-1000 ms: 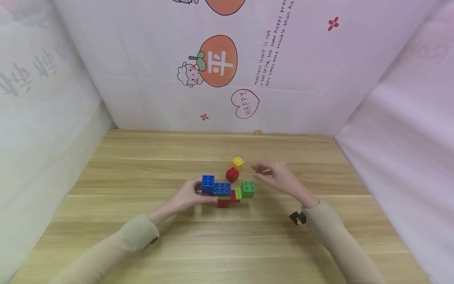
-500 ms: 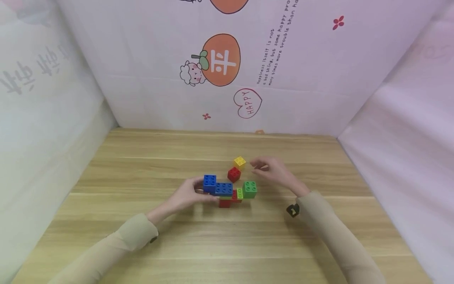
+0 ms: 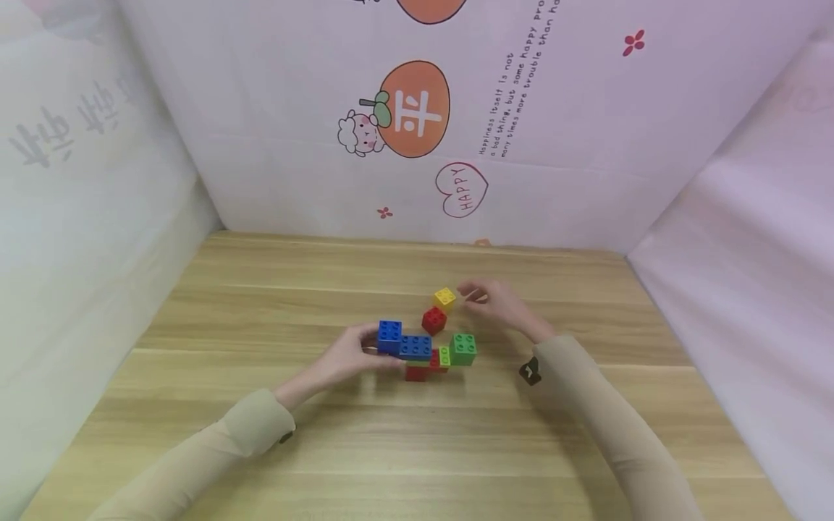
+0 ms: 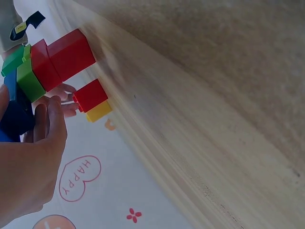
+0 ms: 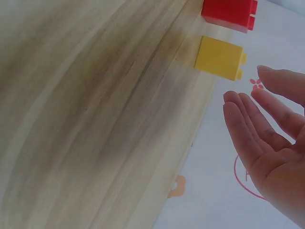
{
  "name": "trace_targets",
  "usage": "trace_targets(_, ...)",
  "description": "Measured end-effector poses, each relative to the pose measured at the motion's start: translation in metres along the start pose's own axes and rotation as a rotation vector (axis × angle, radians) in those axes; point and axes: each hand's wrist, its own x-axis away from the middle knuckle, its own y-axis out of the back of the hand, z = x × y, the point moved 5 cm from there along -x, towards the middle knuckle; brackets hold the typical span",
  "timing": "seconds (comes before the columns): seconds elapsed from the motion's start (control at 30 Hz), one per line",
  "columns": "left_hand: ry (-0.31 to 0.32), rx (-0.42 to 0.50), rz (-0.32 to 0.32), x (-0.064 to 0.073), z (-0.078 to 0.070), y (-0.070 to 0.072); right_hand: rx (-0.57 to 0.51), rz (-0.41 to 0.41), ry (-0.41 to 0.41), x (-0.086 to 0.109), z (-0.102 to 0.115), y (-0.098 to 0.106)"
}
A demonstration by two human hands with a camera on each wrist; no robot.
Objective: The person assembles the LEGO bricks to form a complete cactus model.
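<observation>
My left hand (image 3: 348,356) grips a built piece of toy building bricks by its blue end, thumb on the near side and fingers behind. Two blue bricks (image 3: 415,347) form its top, above lime and red bricks (image 3: 416,373). A green brick (image 3: 463,349) sits at its right end. Behind it on the table lie a loose red brick (image 3: 434,320) and a yellow brick (image 3: 445,297), close together. Just right of the yellow brick hovers my right hand (image 3: 496,301), holding nothing. In the right wrist view, its relaxed fingers (image 5: 238,124) stand apart from the yellow brick (image 5: 219,57).
The wooden table (image 3: 365,449) runs back to a printed white cloth (image 3: 293,188). More white cloth hangs along the left side (image 3: 98,239) and the right side (image 3: 736,275). Dark straps are on both wrists.
My right hand has moved left and farther back, closer to the yellow brick. The left hand keeps its grip on the built bricks. The head view has shifted slightly.
</observation>
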Motion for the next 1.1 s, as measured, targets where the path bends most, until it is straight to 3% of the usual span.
trace_targets(0.8,-0.005,0.001,-0.015,-0.001,0.0,0.0,0.024,0.043,0.045,-0.023,0.002,-0.014)
trace_targets(1.1,0.0,0.005,-0.016,0.0,0.0,0.0,0.001,0.048,-0.023,-0.023,-0.004,-0.016)
